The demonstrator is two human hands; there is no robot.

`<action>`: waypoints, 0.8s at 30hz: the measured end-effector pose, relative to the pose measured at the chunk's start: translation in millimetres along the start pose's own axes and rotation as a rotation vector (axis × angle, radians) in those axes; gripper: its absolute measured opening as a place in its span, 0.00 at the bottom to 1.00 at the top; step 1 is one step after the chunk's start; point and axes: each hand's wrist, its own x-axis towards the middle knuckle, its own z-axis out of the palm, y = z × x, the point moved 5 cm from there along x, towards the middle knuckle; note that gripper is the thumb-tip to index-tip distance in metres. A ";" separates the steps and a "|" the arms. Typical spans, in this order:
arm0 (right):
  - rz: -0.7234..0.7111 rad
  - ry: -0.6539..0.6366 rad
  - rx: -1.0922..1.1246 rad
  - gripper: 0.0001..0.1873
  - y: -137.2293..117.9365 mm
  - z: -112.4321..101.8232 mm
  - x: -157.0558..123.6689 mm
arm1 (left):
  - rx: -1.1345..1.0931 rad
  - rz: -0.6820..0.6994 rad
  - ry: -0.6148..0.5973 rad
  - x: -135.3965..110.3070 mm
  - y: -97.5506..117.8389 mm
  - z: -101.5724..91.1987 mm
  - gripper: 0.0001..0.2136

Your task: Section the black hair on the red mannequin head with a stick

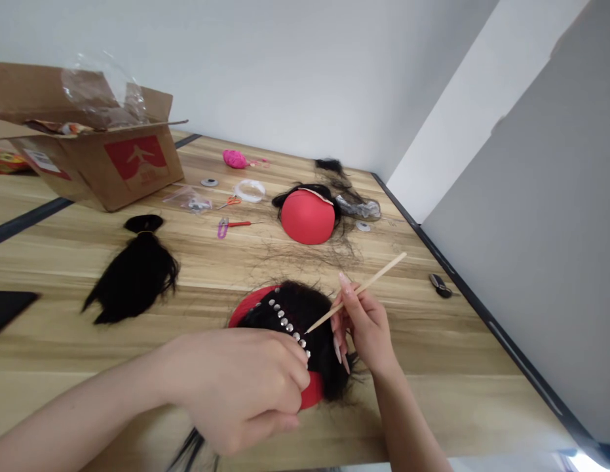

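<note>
A red dome-shaped form (pixel 312 391) lies at the front of the table, largely covered by black hair (pixel 305 301). Across the hair runs a slanting row of silver, round-headed tacks (pixel 283 322). My left hand (pixel 255 387) is curled over the near left side of the form, fingers closed and turned away; whatever they hold is hidden. Long dark strands (pixel 189 446) hang below that wrist. In a pinch, my right hand (pixel 361 321) grips a thin wooden stick (pixel 378 275), its pointed tip down at the hair beside the tacks.
Another red dome (pixel 308 217) with black hair stands farther back. Left lie a tied hair bundle (pixel 137 278) and an open cardboard box (pixel 108 164). Small scissors (pixel 230 202), a red-handled tool (pixel 240 223), a clear ring (pixel 249 190) and pink yarn (pixel 234 158) lie mid-table. A black object (pixel 439 286) sits right.
</note>
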 end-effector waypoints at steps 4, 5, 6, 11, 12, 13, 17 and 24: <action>0.003 -0.061 -0.123 0.24 -8.3 6.5 3.9 | 0.044 -0.016 -0.004 -0.2 0.2 1.3 0.13; -0.007 -0.074 -0.156 0.24 -10.6 8.4 4.8 | 0.044 -0.017 -0.005 -0.2 0.0 2.0 0.13; -0.022 -0.088 -0.189 0.25 -13.0 10.4 5.8 | 0.042 -0.017 -0.007 -0.2 -0.2 2.7 0.13; -0.075 -0.161 -0.378 0.25 -26.3 20.3 12.0 | 0.055 -0.022 -0.025 0.6 -0.4 3.8 0.13; -0.077 -0.177 -0.419 0.26 -29.1 22.4 13.6 | 0.061 -0.026 -0.029 0.8 -0.3 3.7 0.13; -0.077 -0.188 -0.454 0.26 -31.9 24.4 15.2 | 0.064 -0.027 -0.032 1.0 -0.3 3.7 0.13; -0.038 -0.207 -0.530 0.27 -38.0 31.5 21.1 | 0.057 -0.012 -0.015 1.2 0.4 3.7 0.13; -0.008 -0.136 -0.541 0.29 -27.9 34.7 30.4 | 0.061 -0.015 -0.014 0.6 -0.7 5.8 0.13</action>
